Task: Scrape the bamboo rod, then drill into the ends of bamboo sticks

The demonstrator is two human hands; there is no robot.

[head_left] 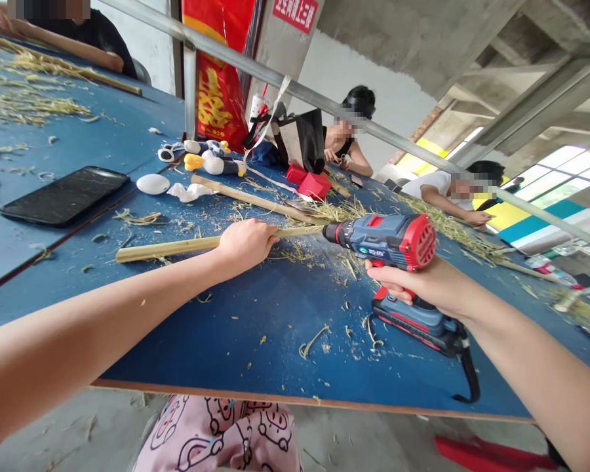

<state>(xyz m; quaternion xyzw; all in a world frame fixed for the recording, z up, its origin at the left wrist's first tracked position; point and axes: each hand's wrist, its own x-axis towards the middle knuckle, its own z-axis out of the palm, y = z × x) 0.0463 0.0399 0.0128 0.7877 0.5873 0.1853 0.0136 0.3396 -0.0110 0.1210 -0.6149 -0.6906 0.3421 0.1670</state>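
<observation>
My left hand [248, 246] is closed around a pale bamboo-like stick [177, 249] that lies nearly level above the blue table. In my right hand [413, 278] is a blue and red cordless drill [378, 239], gripped by its handle with a finger at the trigger. The drill's chuck points left and meets the right end of the stick; I cannot make out a bit. A black strap hangs from the drill's battery base. Just behind my left hand, a second stick [255, 196] lies on the table among fine shavings.
A black phone [65, 195] lies at the left on the blue table [275, 354]. Farther back are a white oval object [153, 184], duck-like toys [215, 163], a red box [315, 186] and piled shavings [344, 210]. A metal rail [255, 69] crosses behind; several people sit around.
</observation>
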